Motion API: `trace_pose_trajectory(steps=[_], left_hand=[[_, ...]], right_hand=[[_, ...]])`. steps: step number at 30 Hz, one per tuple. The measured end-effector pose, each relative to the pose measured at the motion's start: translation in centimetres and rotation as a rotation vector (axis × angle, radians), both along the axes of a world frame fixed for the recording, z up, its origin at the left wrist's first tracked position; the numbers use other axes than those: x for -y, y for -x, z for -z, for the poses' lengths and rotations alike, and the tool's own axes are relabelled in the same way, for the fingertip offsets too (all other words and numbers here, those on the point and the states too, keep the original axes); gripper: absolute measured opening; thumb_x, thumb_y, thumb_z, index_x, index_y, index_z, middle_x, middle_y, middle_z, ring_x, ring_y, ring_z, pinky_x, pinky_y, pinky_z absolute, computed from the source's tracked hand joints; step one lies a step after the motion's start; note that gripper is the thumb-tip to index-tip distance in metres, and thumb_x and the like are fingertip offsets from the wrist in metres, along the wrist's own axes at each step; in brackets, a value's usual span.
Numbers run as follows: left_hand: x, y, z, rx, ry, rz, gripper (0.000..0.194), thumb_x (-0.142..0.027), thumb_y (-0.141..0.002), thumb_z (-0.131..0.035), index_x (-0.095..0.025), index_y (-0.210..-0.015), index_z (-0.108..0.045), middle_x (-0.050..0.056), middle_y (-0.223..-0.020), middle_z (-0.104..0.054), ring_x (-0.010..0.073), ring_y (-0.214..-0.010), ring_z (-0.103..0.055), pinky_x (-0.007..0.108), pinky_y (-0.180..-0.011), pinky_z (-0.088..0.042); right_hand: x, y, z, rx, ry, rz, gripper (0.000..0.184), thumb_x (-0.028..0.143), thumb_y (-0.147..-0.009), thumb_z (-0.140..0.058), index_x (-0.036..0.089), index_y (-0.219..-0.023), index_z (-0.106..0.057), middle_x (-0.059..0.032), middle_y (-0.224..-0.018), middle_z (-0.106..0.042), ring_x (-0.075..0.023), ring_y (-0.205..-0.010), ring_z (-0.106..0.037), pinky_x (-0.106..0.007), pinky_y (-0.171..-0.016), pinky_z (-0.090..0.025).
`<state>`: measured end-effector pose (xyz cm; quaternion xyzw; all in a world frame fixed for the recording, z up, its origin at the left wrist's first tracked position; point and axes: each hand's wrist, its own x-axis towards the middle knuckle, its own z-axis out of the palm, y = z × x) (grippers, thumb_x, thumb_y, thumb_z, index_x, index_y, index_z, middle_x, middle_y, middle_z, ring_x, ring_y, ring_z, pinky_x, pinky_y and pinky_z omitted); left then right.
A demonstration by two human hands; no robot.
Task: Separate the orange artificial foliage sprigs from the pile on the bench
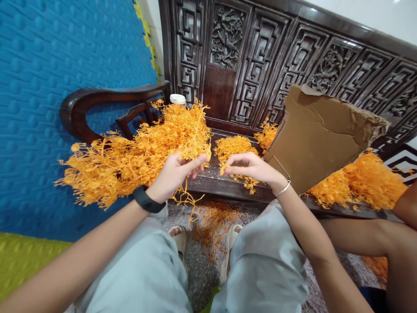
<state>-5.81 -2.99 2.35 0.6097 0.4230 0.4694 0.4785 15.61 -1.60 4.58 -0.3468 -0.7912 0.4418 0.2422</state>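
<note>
Left hand [179, 168] and right hand [250, 167] pinch orange bits [223, 170], space between.

A home, shown by carved bench [216, 91] and foam mat [32, 100].

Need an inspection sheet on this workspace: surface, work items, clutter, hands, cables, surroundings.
Surface: dark wooden bench, partly covered.
Work items: orange heap at left; smaller pile beyond the right hand; more orange material at right.
Clutter: orange scraps on the floor; tilted cardboard; white lid behind the heap.
Hands: left hand pinches a sprig; right hand pinches a small piece.
Cables: nothing seen.
Surroundings: carved backrest; blue mat; another person's leg at right.
</note>
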Motion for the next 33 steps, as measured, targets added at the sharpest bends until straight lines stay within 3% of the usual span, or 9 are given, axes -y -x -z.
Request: trace_pose_trajectory(steps=[3,7,10,14,17,21,27,29,33], left_hand=[[-0.1,0.1,0.0,0.007,0.009,0.018,0.032,-0.044,-0.073,-0.059,-0.014,-0.063,-0.058,-0.001,-0.056,-0.056,0.0068,-0.044,-0.044,0.022,-0.045,-0.033],[-0.2,0.3,0.2,0.009,0.017,0.022,0.033,-0.044,-0.073,-0.060,-0.013,-0.062,-0.058,-0.001,-0.056,-0.056,0.0061,-0.044,-0.043,0.022,-0.045,-0.032],[-0.2,0.5,0.3,-0.002,0.012,0.020,0.033,-0.044,-0.073,-0.059,-0.013,-0.060,-0.057,-0.001,-0.055,-0.055,0.0059,-0.043,-0.043,0.022,-0.044,-0.031],[-0.3,0.6,0.2,-0.021,0.011,0.013,0.033,-0.042,-0.073,-0.059,-0.013,-0.058,-0.055,-0.002,-0.053,-0.053,0.0059,-0.043,-0.043,0.022,-0.045,-0.032],[-0.4,0.6,0.3,-0.033,0.021,0.021,0.034,-0.042,-0.073,-0.059,-0.013,-0.057,-0.055,-0.002,-0.053,-0.053,0.0060,-0.043,-0.043,0.022,-0.045,-0.032],[-0.4,0.6,0.5,-0.063,0.027,0.056,0.033,-0.043,-0.073,-0.060,-0.013,-0.058,-0.055,-0.001,-0.054,-0.053,0.0060,-0.044,-0.043,0.022,-0.045,-0.031],[-0.6,0.4,0.8,-0.176,0.043,0.143,0.031,-0.041,-0.071,-0.062,-0.014,-0.060,-0.053,-0.001,-0.055,-0.053,0.0063,-0.045,-0.042,0.021,-0.043,-0.031],[-0.6,0.2,0.9,-0.181,0.041,0.158,0.033,-0.041,-0.073,-0.060,-0.015,-0.057,-0.050,-0.002,-0.052,-0.050,0.0057,-0.043,-0.038,0.021,-0.042,-0.028],[-0.9,0.0,1.2,-0.189,0.036,0.184,0.039,-0.041,-0.074,-0.059,-0.016,-0.049,-0.042,-0.005,-0.045,-0.040,0.0051,-0.042,-0.032,0.022,-0.044,-0.024]], right_hand=[[-1.3,-0.8,0.5,-0.084,0.091,0.094,0.018,0.031,-0.079,-0.059,0.014,-0.076,-0.062,-0.0030,-0.071,-0.067,-0.0108,-0.064,-0.062,-0.026,-0.067,-0.049],[-2.7,-1.9,1.0,-0.089,0.128,0.146,0.014,0.026,-0.075,-0.063,0.013,-0.071,-0.063,-0.0035,-0.074,-0.068,-0.0100,-0.068,-0.062,-0.024,-0.069,-0.048],[-2.9,-2.5,1.2,-0.031,0.213,0.026,0.013,0.024,-0.076,-0.062,0.012,-0.070,-0.063,-0.0020,-0.069,-0.067,-0.0086,-0.067,-0.061,-0.022,-0.069,-0.047],[-2.5,-2.8,1.2,0.017,0.367,-0.210,0.016,0.026,-0.081,-0.058,0.011,-0.076,-0.059,0.0022,-0.051,-0.061,-0.0071,-0.049,-0.056,-0.021,-0.058,-0.046],[-2.2,-2.7,1.2,0.025,0.388,-0.251,0.017,0.027,-0.082,-0.056,0.011,-0.081,-0.060,0.0037,-0.046,-0.059,-0.0056,-0.042,-0.052,-0.020,-0.054,-0.045],[-3.0,-2.5,2.0,-0.090,0.328,0.019,0.012,0.022,-0.079,-0.059,0.011,-0.075,-0.062,0.0016,-0.054,-0.062,-0.0068,-0.049,-0.057,-0.019,-0.054,-0.046],[-8.0,-3.1,5.2,-0.452,0.378,0.870,0.011,0.003,-0.073,-0.058,0.010,-0.064,-0.058,-0.0031,-0.055,-0.061,-0.0070,-0.049,-0.057,-0.017,-0.053,-0.047],[-9.7,-3.6,6.0,-0.506,0.383,0.967,0.014,0.000,-0.073,-0.055,0.011,-0.065,-0.054,-0.0019,-0.056,-0.059,-0.0059,-0.051,-0.056,-0.016,-0.055,-0.047],[-11.2,-4.9,6.7,-0.570,0.388,1.004,0.017,-0.002,-0.074,-0.048,0.014,-0.069,-0.047,-0.0027,-0.066,-0.062,-0.0064,-0.060,-0.061,-0.018,-0.065,-0.049]])
